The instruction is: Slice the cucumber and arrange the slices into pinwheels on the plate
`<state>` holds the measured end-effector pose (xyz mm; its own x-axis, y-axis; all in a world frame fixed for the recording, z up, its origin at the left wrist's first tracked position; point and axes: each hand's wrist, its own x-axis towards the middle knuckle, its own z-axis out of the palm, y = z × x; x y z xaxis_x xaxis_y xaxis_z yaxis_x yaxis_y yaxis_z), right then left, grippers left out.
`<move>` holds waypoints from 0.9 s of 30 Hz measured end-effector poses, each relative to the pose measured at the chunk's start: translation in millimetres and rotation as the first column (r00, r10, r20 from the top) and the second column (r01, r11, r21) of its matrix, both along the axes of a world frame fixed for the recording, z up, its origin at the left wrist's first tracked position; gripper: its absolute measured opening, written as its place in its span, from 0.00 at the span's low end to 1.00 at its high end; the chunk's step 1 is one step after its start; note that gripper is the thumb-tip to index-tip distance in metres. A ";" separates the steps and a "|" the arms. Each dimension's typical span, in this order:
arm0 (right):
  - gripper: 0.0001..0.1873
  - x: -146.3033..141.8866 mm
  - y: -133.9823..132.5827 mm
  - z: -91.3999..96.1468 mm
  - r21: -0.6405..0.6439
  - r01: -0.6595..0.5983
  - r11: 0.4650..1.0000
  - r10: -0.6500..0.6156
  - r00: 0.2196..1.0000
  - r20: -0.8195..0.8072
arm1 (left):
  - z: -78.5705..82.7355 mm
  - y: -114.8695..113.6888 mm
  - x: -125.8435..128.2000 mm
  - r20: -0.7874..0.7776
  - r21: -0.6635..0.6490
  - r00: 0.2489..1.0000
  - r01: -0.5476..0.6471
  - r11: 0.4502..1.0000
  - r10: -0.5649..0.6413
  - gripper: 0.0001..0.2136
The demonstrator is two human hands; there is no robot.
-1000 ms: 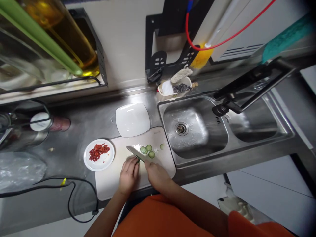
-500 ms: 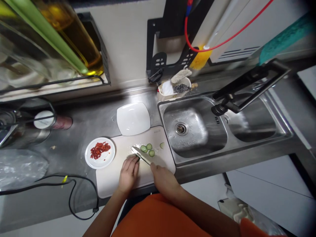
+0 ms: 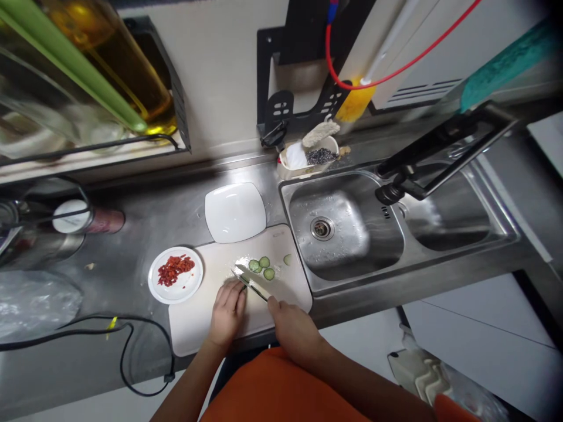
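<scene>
On a white cutting board [image 3: 197,319] my left hand [image 3: 227,312] presses down on a cucumber [image 3: 238,280], of which only a dark green tip shows past my fingertips. My right hand [image 3: 294,326] grips the handle of a knife [image 3: 253,279]; its blade lies slanted beside my left fingertips at the cucumber's end. Several round cucumber slices [image 3: 263,266] lie just beyond the blade, with one more slice [image 3: 287,259] further right.
A round white plate of chopped red chilli [image 3: 176,274] sits left of the board. A square white plate [image 3: 235,211] lies behind it. The steel double sink [image 3: 352,225] is to the right, with a black faucet [image 3: 435,153]. A black cable [image 3: 127,346] runs at the counter's front left.
My right hand has drawn back toward me and a little right, taking the knife with it. My left hand stays on the cucumber.
</scene>
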<state>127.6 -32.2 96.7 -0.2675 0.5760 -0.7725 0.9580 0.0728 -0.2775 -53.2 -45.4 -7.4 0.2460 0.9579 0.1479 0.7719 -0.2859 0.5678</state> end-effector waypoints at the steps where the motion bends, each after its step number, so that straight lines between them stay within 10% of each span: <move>1: 0.17 0.2 -0.2 -0.6 0.003 -0.002 1.000 0.002 1.000 -0.002 | 0.0 0.1 0.0 0.000 0.001 1.000 0.002 1.000 -0.002 0.10; 27: 0.19 -9.1 15.0 -12.0 0.009 0.000 1.000 0.001 0.997 -0.075 | 1.3 1.4 2.3 0.026 0.000 1.000 -0.018 1.000 0.018 0.10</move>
<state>118.5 -17.2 84.7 -0.3251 0.5826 -0.7449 0.9343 0.0763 -0.3481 -50.9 -44.0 -6.1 0.2251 0.9621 0.1542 0.7621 -0.2724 0.5874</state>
